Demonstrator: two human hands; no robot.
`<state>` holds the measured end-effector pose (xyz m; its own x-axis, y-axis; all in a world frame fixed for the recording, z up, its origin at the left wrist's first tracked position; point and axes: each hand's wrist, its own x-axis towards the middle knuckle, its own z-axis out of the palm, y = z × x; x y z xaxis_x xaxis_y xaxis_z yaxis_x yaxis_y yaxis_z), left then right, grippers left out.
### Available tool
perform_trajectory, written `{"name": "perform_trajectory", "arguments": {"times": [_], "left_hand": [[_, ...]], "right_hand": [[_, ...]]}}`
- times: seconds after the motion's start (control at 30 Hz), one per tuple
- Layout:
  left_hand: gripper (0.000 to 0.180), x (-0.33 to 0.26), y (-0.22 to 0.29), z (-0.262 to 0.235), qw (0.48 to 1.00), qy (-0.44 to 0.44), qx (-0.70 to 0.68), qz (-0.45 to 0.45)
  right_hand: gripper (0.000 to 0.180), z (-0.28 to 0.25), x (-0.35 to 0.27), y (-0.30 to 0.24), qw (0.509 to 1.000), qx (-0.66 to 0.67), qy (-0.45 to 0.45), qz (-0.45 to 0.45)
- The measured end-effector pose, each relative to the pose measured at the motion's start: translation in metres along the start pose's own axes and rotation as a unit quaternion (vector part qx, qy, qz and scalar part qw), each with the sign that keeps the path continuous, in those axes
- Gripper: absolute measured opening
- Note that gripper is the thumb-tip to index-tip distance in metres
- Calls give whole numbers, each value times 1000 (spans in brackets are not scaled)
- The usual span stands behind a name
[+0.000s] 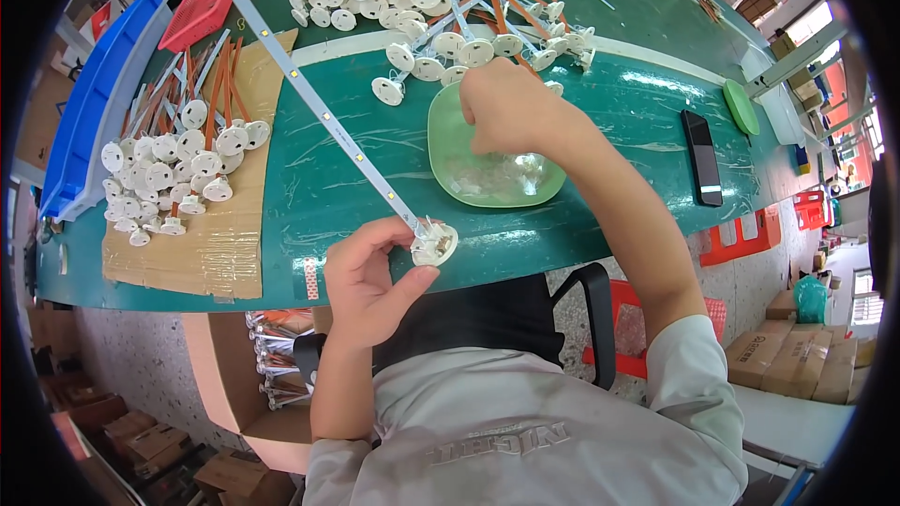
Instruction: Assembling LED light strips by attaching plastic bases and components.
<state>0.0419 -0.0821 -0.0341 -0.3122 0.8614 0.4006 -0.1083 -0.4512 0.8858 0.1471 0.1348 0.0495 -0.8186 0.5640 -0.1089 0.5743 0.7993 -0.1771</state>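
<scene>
My left hand (370,286) pinches the round white end cap (438,245) of an LED strip (323,112) near the table's front edge. The thin strip, dotted with small yellow LEDs, slants up and left from the cap out of view. Over a green bowl (448,173) my right hand (511,111) is curled with its fingers bent down. Small clear pieces (502,176) lie in the bowl. Whatever those fingertips grip, if anything, is too hidden to make out. Beyond the bowl lie many similar white-capped strips (422,47), some white, some orange-brown.
More capped strips (178,155) are heaped on cardboard (202,258) at the left, beside a blue tray (98,98) and a red basket (199,9). A black phone (701,157) and a green lid-like dish (740,108) lie right. An open carton (220,370) stands below the table edge.
</scene>
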Motion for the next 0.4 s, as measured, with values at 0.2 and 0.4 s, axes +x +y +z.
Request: {"name": "perform_trajectory", "arguments": {"times": [0.2,0.4], "left_hand": [[36,0,0,1,1000,5,18,-1],[35,-1,1,2,1000,1,17,-2]], "right_hand": [[18,1,-1,-2,1000,-4,3,11],[16,0,-5,-2,1000,9,7,20]]}}
